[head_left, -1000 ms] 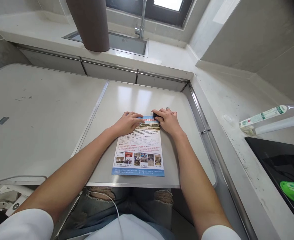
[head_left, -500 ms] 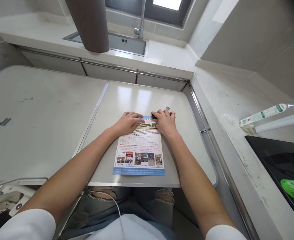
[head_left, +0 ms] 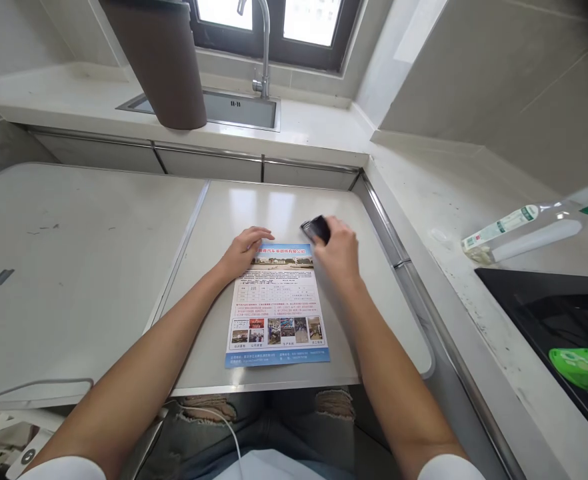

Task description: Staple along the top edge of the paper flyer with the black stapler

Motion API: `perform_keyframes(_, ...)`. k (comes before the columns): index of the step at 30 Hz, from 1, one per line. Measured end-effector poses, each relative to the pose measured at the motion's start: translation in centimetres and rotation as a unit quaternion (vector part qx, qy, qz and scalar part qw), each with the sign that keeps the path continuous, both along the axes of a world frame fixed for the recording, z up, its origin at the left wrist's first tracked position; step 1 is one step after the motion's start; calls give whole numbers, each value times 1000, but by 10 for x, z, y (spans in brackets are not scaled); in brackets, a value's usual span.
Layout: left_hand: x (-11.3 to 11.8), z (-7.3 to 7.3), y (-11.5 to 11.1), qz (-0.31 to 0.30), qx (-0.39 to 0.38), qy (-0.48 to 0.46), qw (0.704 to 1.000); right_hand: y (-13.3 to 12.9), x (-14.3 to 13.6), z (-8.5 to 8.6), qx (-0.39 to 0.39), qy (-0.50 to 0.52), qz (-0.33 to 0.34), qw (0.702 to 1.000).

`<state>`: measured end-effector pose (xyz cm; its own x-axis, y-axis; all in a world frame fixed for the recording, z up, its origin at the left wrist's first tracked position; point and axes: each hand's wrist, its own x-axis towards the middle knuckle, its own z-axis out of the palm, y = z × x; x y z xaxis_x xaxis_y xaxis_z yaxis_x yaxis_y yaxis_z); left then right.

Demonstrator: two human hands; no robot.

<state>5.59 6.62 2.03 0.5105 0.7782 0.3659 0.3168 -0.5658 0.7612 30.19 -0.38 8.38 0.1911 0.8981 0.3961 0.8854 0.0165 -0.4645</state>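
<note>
A printed flyer [head_left: 279, 307] with blue bands and small photos lies flat on the white table [head_left: 244, 213]. At its upper left corner rests my left hand [head_left: 247, 252], fingers spread and holding nothing. My right hand [head_left: 338, 250] is at the flyer's upper right, its fingers closed round a small black object [head_left: 319, 229]. What that object is cannot be made out, since the fingers cover part of it and the hand is blurred.
Behind the table are a sink [head_left: 244, 110] with a faucet [head_left: 264, 80] and a tall brown container [head_left: 167, 73]. On the right counter lie a clear bottle [head_left: 504, 227], a black panel [head_left: 534, 300] and a green packet [head_left: 584, 369].
My right hand has lifted the black object and tilted it, clear of the flyer's top edge. My left hand has slid slightly outward, uncovering the red title. The head view has tipped upward.
</note>
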Motion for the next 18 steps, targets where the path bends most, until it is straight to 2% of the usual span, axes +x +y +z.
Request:
perform_keyframes(2, -4, 0, 4, 59, -37, -84, 994, -14, -30, 2, -55, 31, 77, 995)
perform_keyframes(4, -6, -1, 8, 107, -74, -137, 982, -28, -57, -3, -92, 42, 125, 987)
perform_keyframes(7, -6, -4, 11, 132, -110, -177, 969, -41, -72, -16, -112, 39, 164, 979)
perform_keyframes(10, -5, -5, 13, 133, -118, -185, 967, -44, -52, -26, -122, 32, 165, 978)
perform_keyframes(14, -5, -4, 13, 131, -137, -180, 965, -46, -1, -32, -130, 54, 159, 977)
perform_keyframes(18, -4, -2, 13, 109, -145, -166, 969, -55, 42, -33, -145, 84, 114, 979)
